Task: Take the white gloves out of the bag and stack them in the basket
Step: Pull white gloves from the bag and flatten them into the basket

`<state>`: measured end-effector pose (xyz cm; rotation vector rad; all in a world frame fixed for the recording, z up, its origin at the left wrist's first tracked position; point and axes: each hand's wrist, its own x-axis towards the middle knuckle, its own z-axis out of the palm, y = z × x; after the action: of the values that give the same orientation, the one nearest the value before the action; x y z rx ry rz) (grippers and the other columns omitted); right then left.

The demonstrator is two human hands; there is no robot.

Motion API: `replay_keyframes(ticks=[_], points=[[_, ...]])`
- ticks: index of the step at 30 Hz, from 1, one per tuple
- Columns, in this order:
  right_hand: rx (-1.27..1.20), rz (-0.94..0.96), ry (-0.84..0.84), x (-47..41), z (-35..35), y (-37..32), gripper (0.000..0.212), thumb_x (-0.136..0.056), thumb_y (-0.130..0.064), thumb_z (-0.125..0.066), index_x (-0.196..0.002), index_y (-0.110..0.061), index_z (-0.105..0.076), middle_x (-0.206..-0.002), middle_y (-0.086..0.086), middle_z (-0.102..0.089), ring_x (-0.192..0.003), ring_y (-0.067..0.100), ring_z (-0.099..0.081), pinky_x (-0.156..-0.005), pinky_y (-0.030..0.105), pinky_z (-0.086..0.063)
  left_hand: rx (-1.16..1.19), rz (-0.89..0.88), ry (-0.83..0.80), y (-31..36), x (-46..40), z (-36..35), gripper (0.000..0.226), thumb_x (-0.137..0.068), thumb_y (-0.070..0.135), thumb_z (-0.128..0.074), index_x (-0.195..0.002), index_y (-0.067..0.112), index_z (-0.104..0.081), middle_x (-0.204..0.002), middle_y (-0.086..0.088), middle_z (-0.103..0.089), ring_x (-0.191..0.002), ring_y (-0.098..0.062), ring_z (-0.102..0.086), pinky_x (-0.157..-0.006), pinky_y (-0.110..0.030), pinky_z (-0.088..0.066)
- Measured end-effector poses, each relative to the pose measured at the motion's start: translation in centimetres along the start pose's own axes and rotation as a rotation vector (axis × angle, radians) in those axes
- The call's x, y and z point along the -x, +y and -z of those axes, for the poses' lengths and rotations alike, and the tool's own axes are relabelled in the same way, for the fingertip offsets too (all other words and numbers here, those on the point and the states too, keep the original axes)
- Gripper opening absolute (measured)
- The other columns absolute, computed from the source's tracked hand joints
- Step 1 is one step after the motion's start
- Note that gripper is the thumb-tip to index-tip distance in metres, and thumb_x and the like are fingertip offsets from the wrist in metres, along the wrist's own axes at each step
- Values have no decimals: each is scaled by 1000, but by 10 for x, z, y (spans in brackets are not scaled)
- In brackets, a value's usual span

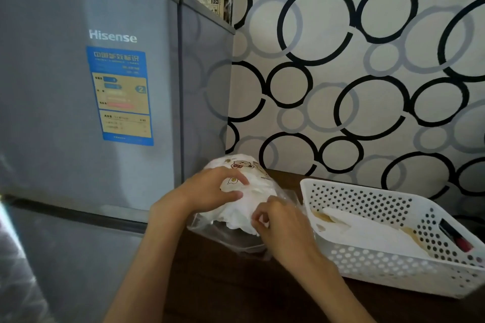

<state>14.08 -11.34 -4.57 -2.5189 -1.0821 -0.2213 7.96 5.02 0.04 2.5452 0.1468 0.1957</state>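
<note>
While a grey Hisense fridge fills the left, a white perforated basket sits on the dark wooden table, holding white gloves. Just left of it lies the clear plastic bag of bundled gloves. Left hand grips the bundle's top, fingers curled; right hand pinches a glove at the bag's mouth.
</note>
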Motion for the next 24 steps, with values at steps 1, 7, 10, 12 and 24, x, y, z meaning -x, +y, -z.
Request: replay_keyframes(ticks=[1, 7, 10, 12, 24], points=[[-28, 0, -28, 5, 7, 0, 12, -91, -33, -58, -97, -29, -68, -106, -9, -60, -92, 6, -56, -81, 20, -46, 7, 16, -47, 1, -1, -2, 30, -94, 31, -57, -123, 36, -58, -142, 12, -45, -133, -10, -36, -112, -35, -30], [-352, -93, -241, 14, 43, 4, 3, -96, -29, -50, -95, -30, -52, -114, -7, -59, -82, 4, -65, -68, 21, -53, -8, 50, -190, 3, -3, -7, 33, -98, 22, -51, -129, 30, -56, -147, 7, -41, -136, -13, -34, -108, -25, -27], [-534, -138, -27, 9, 49, 6, 5, -96, -23, -49, -98, -22, -54, -92, -5, -68, -64, 3, -66, -62, 23, -54, -37, 43, -211, 9, 0, -5, 35, -96, 23, -54, -131, 30, -54, -146, 9, -40, -135, -11, -33, -100, -17, -24], [-587, -146, 42, 7, 44, 10, 5, -95, -22, -53, -97, -20, -56, -78, -6, -68, -57, 2, -64, -57, 17, -49, -69, 8, -165, 14, 2, -1, 43, -89, 25, -65, -130, 34, -52, -143, 14, -42, -132, -6, -33, -98, -16, -23], [-723, -241, 53, 12, 65, 14, 54, -69, -59, -68, -110, -30, -49, -98, -17, -57, -87, 2, -56, -68, 19, -44, -57, -100, 150, 28, -5, -9, 17, -83, 51, -62, -69, 42, -64, -74, 21, -65, -79, 2, -60, -79, -32, -52]])
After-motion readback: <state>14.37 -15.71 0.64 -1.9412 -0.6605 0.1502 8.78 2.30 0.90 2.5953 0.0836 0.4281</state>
